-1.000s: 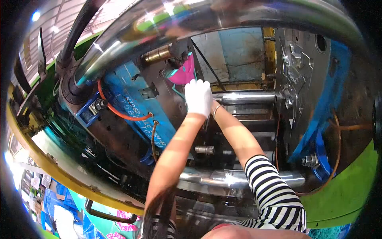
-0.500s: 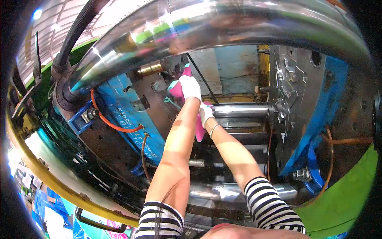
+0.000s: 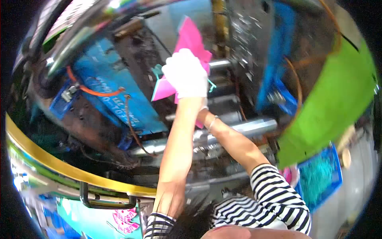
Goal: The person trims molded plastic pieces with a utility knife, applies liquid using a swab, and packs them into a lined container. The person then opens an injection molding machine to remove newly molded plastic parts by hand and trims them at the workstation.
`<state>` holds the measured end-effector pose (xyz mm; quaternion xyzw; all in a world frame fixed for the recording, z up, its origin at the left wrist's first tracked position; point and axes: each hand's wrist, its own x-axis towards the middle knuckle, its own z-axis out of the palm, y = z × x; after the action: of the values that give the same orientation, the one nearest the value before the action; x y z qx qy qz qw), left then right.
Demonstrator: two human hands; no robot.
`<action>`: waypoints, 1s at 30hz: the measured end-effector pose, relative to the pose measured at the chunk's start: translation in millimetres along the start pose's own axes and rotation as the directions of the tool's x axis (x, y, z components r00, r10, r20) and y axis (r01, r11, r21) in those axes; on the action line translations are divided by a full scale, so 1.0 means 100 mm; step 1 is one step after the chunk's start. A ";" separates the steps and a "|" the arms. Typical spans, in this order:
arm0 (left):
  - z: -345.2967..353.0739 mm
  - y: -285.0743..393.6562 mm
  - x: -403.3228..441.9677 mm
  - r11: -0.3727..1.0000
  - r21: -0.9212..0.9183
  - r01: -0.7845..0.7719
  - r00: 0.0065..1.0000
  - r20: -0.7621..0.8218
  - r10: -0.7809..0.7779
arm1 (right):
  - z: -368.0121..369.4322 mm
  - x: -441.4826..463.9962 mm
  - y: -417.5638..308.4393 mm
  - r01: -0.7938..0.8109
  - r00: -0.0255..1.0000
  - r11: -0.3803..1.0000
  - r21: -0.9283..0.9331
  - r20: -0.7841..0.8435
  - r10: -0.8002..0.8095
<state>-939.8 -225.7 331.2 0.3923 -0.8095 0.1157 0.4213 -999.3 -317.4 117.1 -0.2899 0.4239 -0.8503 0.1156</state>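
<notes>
Arms (image 3: pixel 176 151) reach forward, wrists close; left hand (image 3: pixel 186 75) clamps the pink piece (image 3: pixel 189 38) before the machine (image 3: pixel 107 79), right hand (image 3: pixel 204 104) just below (mostly hidden, grip impossible to tell).

Turquoise surface (image 3: pixel 79 213), lower left, pink lettered shapes (image 3: pixel 125 221) on it

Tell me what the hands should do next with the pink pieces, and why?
Probably ease the pink pieces back toward the body: the left hand has them in its grip, and they seem to sit between two blue mould plates.
</notes>
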 end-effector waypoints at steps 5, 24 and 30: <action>-0.70 -0.18 -1.17 0.906 -0.367 -0.211 0.965 -0.227 0.133 | -0.99 -1.51 -1.07 0.338 0.879 0.345 -0.875 0.163 -0.447; -1.19 -1.27 -4.26 0.654 -0.588 0.477 0.641 0.742 0.199 | -6.32 -3.70 -4.65 -0.333 0.810 -0.924 -0.186 -0.558 -0.180; -1.46 -1.34 -4.74 0.710 -0.448 0.543 0.657 0.753 -0.027 | -6.35 -2.95 -5.12 -0.374 0.773 -0.925 -0.074 -0.576 -0.266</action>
<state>-595.3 15.3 36.5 0.3680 -0.8156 -0.3979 0.2029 -1111.2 542.5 103.9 0.1333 0.9397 0.3029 -0.0862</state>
